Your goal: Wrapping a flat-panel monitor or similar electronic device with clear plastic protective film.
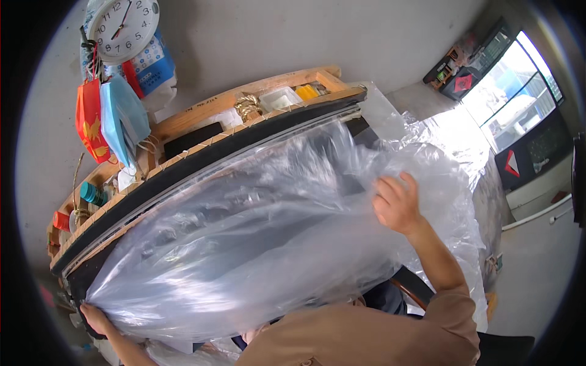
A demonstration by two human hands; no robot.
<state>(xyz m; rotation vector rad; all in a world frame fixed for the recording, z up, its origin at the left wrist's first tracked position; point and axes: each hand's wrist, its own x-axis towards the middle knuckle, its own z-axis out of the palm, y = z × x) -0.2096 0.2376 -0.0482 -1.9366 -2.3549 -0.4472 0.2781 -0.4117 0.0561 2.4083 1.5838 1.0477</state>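
A large clear plastic sheet [244, 256] is stretched across a dark workbench, wrinkled and shiny. At the lower left, my left hand [97, 319] is closed on the sheet's gathered corner, by the bench's near left end. My right hand [397, 204] is raised on the right with its fingers curled in on the sheet, which bunches up around it. Its fingertips are partly hidden, and the plastic there is slightly blurred. More of the same clear film spreads out to the right of my right hand.
A wooden shelf tray [201, 116] runs along the bench's back, holding a rope coil [248, 107], a white container [281, 99] and a teal-lidded jar [93, 194]. A clock [124, 27] and face masks [122, 113] hang on the wall. Crumpled film [448, 137] lies at right.
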